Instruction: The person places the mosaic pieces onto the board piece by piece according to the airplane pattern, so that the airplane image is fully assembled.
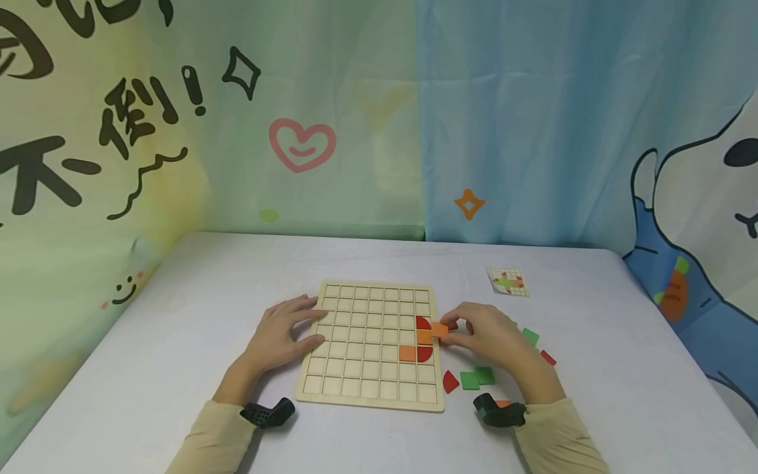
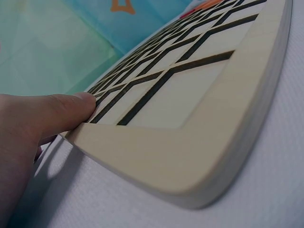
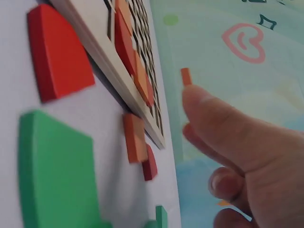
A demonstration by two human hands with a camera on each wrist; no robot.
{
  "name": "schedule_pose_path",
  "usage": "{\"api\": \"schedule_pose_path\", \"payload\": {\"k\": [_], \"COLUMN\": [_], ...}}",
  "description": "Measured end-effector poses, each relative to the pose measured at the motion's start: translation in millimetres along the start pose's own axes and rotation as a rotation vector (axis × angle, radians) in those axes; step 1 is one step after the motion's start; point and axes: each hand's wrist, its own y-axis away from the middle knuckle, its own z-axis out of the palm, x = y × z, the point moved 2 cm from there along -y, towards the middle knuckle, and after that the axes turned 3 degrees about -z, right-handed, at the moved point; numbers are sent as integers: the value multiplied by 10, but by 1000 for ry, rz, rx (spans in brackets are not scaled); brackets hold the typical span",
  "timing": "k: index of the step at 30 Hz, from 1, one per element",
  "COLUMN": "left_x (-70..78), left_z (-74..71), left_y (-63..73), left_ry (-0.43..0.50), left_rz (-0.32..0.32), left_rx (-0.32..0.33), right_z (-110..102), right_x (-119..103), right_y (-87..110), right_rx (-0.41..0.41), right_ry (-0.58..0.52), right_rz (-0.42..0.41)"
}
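Right hand [image 1: 487, 334] pinches an orange tile [image 1: 439, 329] that juts left.

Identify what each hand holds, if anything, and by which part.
The right hand pinches an orange tile by its right side; the left hand just rests on the left edge of the board.

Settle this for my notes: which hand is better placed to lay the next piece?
Probably the right hand: it pinches an orange square by the right edge of the board, beside loose pieces. The left hand touches the opposite edge, holding none.
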Motion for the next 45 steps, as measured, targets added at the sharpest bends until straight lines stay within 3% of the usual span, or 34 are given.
{"api": "schedule_pose_path", "payload": {"k": [4, 13, 24, 45], "left_x": [2, 13, 8, 18], "left_z": [-4, -14, -2, -1], "left_y": [2, 4, 10, 8], "left_ry": [7, 15, 5, 13], "left_rz": [0, 5, -2, -2], "left_rx": [0, -1, 2, -3], "right_z": [33, 154, 307, 384], "right_x": [-74, -232, -356, -362], "right_y": [-23, -62, -66, -105], "right_rx": [49, 122, 226, 173], "right_ry": [37, 82, 108, 155], "right_rz": [-26, 10, -56, -66]}}
